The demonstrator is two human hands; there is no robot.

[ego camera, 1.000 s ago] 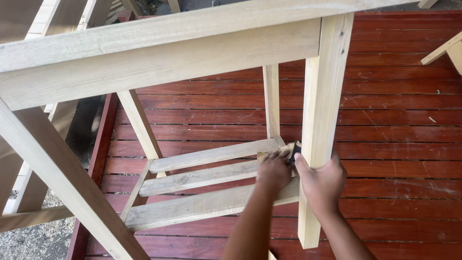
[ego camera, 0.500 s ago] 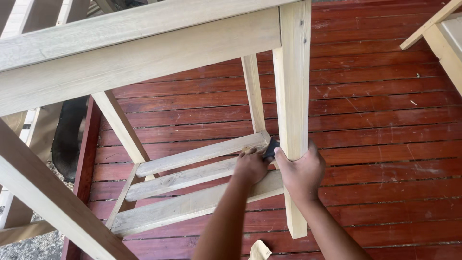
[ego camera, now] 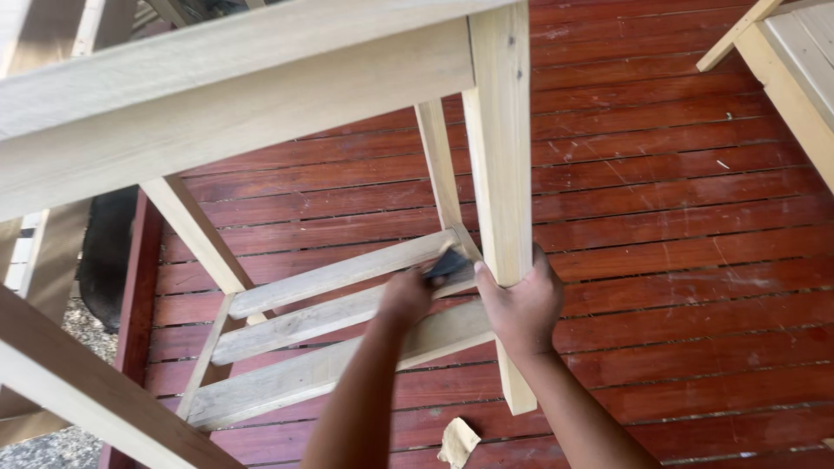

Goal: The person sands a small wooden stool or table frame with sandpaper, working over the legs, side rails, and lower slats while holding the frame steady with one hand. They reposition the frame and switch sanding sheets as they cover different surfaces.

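Sandpaper sat pinched in the left hand against a slat; right hand gripped the wooden leg beside it.

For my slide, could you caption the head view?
Left hand presses dark pad on slat; right hand grips leg.

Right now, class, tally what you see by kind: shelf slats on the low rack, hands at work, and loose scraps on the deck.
Pale shelf slats: 3
Hands, left hand and right hand: 2
Loose scrap on the red deck: 1
Total: 6
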